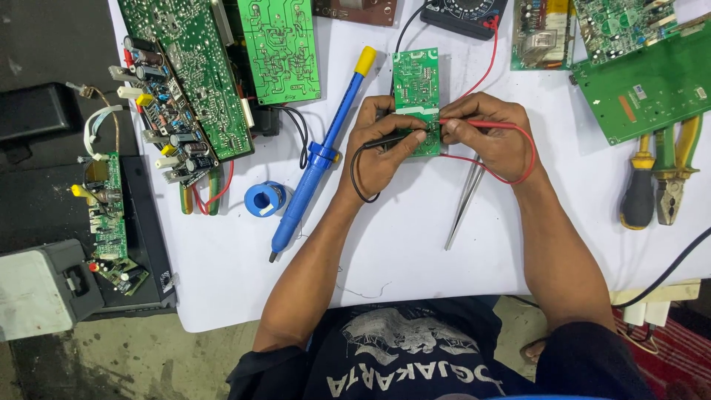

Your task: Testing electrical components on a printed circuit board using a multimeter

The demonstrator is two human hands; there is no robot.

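The white bench (415,244) is carrying everything, with large circuit boards (189,70) lying along the upper edge of the frame, out of the way. At upper centre the small green board (415,81) is lying flat, so both hands are free for probing: the left hand (381,144) is pinching the black probe (396,138) and the right hand (492,137) the red probe (474,124), tips meeting on the board's lower end. The blue solder sucker (318,155) and tweezers (465,200) are lying just beside them, within reach.
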